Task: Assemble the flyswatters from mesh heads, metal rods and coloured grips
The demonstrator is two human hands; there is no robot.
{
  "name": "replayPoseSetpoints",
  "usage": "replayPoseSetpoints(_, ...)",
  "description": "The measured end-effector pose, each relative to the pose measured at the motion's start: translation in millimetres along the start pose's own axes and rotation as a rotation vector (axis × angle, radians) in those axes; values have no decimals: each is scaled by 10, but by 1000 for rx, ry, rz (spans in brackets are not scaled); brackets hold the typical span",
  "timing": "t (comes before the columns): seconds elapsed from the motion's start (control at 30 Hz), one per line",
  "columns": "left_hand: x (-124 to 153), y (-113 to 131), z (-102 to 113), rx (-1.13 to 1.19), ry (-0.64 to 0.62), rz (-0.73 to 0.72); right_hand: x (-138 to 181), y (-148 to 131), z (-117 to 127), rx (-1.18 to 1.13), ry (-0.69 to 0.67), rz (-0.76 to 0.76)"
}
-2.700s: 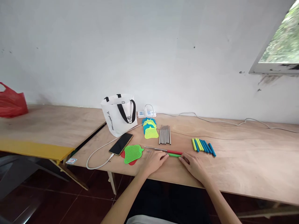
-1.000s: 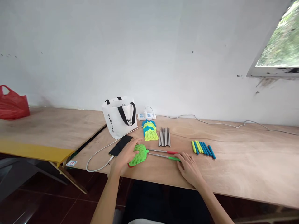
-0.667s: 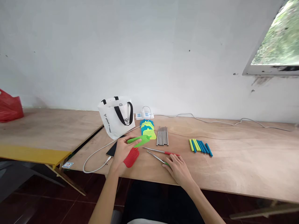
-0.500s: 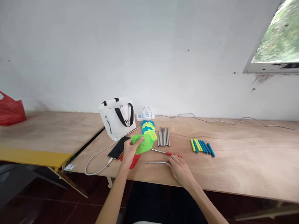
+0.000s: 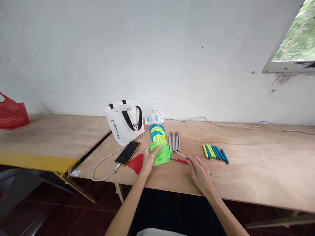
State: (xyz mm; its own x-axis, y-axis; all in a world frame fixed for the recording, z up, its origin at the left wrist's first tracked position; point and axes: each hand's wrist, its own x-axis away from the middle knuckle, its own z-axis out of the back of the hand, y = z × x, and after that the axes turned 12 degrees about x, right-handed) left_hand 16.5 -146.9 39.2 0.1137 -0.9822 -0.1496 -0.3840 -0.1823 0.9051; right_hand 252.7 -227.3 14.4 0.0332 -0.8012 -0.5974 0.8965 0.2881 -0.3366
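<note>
My left hand (image 5: 148, 159) grips the left edge of a green mesh swatter head (image 5: 160, 154), which lies just in front of a stack of yellow and blue mesh heads (image 5: 157, 133). A red mesh swatter head (image 5: 137, 163) rests on the table left of that hand. My right hand (image 5: 199, 171) is closed on a thin metal rod with a green grip (image 5: 210, 172); the rod's tip (image 5: 180, 154) points up-left toward the green head. A second rod with a red grip (image 5: 179, 160) lies between the two hands.
A wooden table (image 5: 256, 170) carries a row of metal rods (image 5: 174, 141), several yellow and blue grips (image 5: 215, 153), a phone (image 5: 127, 153) on a white cable, a white tote bag (image 5: 124, 121) and a power strip (image 5: 154, 120). A red plastic bag (image 5: 11, 110) sits far left.
My left hand lifted the green mesh head off the red one and brought it down to the right, by the stack. My right hand swung the green-grip rod so its tip points up-left.
</note>
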Motion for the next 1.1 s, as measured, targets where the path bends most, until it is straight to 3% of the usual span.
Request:
replayPoseSetpoints(0.2,-28,-66,17,85,3,24,10,24,-22,-16,63,24)
replayPoseSetpoints(0.53,-17,-53,-1,86,-19,28,52,26,-34,65,56,118)
replayPoseSetpoints(0.77,-26,30,56,-146,-62,-87,62,96,-48,190,65,219)
replayPoseSetpoints(0.93,-6,162,67,-308,-174,-127,46,65,-22,269,18,264)
replayPoseSetpoints(1.1,88,116,-25,-370,-312,-125,40,-3,-13,300,-2,280)
